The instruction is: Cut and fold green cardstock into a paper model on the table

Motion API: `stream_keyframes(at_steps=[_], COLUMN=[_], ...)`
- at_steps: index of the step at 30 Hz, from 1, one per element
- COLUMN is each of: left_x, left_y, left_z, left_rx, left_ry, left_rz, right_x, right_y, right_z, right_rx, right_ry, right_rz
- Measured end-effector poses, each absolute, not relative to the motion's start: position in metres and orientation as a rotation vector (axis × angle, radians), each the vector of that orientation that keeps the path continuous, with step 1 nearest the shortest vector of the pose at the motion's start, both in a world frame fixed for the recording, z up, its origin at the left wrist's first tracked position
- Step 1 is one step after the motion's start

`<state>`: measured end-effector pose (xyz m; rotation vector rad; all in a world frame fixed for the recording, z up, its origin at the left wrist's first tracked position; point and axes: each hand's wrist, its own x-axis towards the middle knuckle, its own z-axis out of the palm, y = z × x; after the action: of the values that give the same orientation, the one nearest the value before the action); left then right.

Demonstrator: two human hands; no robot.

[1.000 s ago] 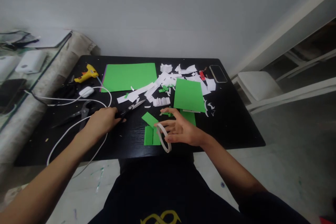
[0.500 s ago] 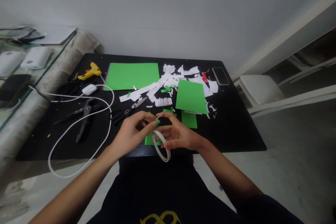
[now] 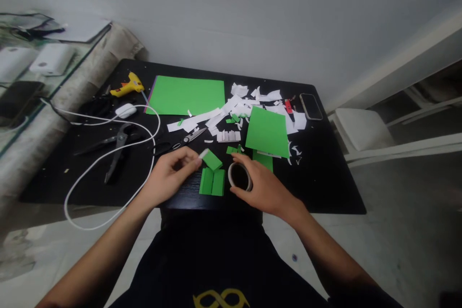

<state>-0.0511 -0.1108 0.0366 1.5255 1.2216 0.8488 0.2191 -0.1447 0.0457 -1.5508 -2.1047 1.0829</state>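
Note:
My left hand [image 3: 172,173] pinches a small green paper piece [image 3: 212,160] at its upper left corner, where a short white strip [image 3: 204,153] shows by the fingertips. My right hand [image 3: 267,185] curls around a white roll of tape [image 3: 230,178], with the ring's opening facing up. Between the hands, a creased green paper [image 3: 217,184] lies at the table's front edge, partly under the held piece. Scissors [image 3: 195,136] with dark handles rest just beyond my left hand.
Green sheets [image 3: 187,96] and white paper scraps [image 3: 216,118] cover the back of the black table [image 3: 317,173]. A smaller green sheet [image 3: 267,131] lies right of centre. At left are a yellow glue gun [image 3: 128,85], a looped white cable [image 3: 68,192] and pliers [image 3: 117,151]. A phone [image 3: 311,107] sits back right.
My hands have moved apart. The tape roll has gone right with my right hand and turned from edge-on to opening upward. The small green piece and the creased paper now show plainly.

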Motion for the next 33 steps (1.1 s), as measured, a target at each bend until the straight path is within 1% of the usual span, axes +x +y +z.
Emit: stream_keyframes(at_steps=[2, 4, 8, 11, 15, 18, 26, 33], left_x=[-0.055, -0.057, -0.058, -0.059, -0.062, -0.063, -0.056, -0.039], left_y=[-0.113, -0.116, -0.121, -0.123, -0.124, -0.126, -0.129, -0.138], left_z=[0.028, 0.019, 0.001, -0.008, -0.013, -0.016, -0.016, 0.004], left_rx=[1.358, 1.206, 1.046, 1.049, 1.081, 1.088, 1.085, 1.232], left_ry=[1.255, 1.251, 1.260, 1.287, 1.295, 1.297, 1.280, 1.299], left_rz=[0.960, 1.053, 1.140, 1.108, 1.065, 1.040, 1.041, 1.131], right_x=[0.214, 0.207, 0.184, 0.159, 0.136, 0.133, 0.143, 0.153], right_y=[-0.145, -0.142, -0.122, -0.102, -0.088, -0.085, -0.073, -0.080], right_z=[0.038, 0.029, 0.019, 0.010, -0.006, -0.015, -0.006, 0.005], right_rx=[-1.594, -1.584, -1.454, -1.505, -1.611, -1.662, -1.625, -1.462], right_ry=[-2.240, -2.283, -2.107, -2.015, -2.136, -2.089, -1.960, -1.458], right_rz=[0.927, 0.843, 0.759, 0.813, 0.813, 0.847, 0.987, 1.267])
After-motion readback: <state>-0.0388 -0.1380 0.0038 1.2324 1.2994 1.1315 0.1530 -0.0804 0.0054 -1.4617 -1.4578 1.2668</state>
